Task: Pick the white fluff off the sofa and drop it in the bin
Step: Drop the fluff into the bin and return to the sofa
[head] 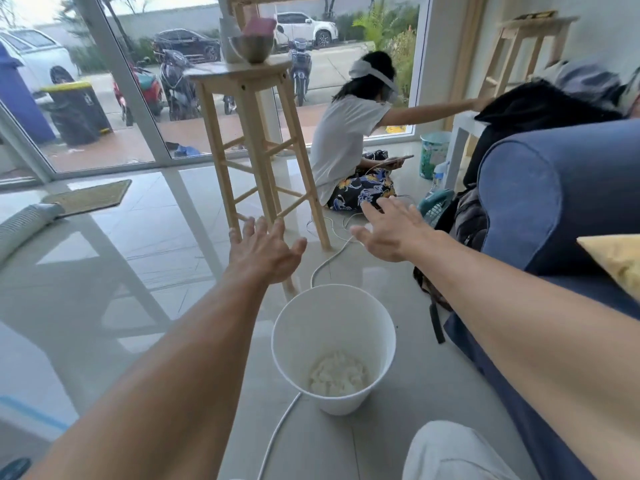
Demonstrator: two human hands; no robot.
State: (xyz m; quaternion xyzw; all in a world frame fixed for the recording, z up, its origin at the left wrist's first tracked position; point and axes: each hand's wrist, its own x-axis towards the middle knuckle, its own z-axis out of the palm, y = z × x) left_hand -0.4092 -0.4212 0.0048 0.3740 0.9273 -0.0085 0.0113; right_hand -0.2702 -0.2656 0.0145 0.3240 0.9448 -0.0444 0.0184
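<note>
Left hand: stretched out flat past the bin, grip apart, nothing held.
Right hand: spread above the floor, grip apart, empty.
Bin: white, upright on the floor, near, between both forearms.
White fluff: heaped at the bottom of the bin.
Sofa: blue, at right; none of the fluff visible on the part in view.
Stool: wooden, just beyond the hands.
Step in hand: likely a final check; best done by turning right and scanning the cushions, bin kept close alongside.
</note>
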